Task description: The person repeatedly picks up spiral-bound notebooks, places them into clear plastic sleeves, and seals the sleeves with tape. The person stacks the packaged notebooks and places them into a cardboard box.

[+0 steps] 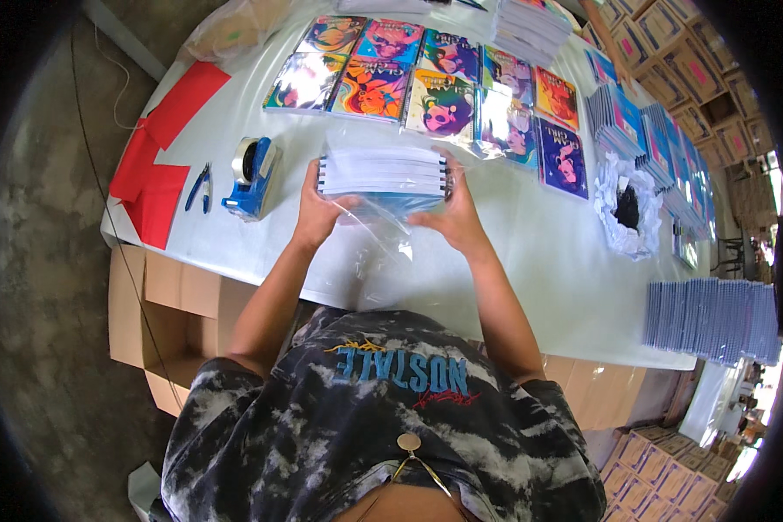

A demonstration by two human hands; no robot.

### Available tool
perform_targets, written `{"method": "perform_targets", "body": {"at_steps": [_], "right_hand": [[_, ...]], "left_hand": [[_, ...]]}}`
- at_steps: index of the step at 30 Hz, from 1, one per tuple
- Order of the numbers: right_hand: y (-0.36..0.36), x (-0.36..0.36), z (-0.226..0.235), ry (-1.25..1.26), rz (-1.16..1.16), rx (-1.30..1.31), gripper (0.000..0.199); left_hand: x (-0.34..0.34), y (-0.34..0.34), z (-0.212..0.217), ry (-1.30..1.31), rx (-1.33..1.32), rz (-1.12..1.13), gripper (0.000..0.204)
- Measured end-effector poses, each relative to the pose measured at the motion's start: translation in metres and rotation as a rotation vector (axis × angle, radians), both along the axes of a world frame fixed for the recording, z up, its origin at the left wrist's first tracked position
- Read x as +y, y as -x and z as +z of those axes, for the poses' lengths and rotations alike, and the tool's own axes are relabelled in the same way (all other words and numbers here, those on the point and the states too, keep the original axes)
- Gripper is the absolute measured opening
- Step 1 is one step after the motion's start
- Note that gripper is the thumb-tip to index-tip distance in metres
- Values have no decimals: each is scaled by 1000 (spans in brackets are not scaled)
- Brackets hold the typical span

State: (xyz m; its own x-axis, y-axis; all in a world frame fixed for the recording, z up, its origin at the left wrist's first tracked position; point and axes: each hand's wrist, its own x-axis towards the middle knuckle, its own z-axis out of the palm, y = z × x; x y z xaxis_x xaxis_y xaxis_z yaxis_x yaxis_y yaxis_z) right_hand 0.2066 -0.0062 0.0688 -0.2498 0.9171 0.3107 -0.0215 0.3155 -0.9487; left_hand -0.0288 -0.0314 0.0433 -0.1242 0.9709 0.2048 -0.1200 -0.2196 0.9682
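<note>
"Clear plastic film (391, 228) around that stack of notebooks (383, 174)?"

"Yes, loosely. The stack is above the table (261, 248), gripped at its ends between left hand (320, 213) and right hand (458, 213), fingers spread about its width, thumbs toward the near side."

"Other containers?"

"One crumpled white bag (639, 241), something black inside, too unclear to name; one open cardboard box (126, 309) below the table's edge."

"Any writing?"

"Lettering on bright-covered notebooks (378, 87) in rows beyond the hands, and across the shirt (270, 444)."
</note>
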Motion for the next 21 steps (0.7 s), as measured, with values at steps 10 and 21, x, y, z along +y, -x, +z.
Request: {"method": "perform_targets", "body": {"at_steps": [10, 21], "right_hand": [[35, 41, 135, -565, -499, 392, 19], [48, -47, 43, -762, -140, -707, 35]], "left_hand": [[62, 2, 153, -732, 216, 482, 19], [-25, -10, 32, -197, 350, 59, 72]]}}
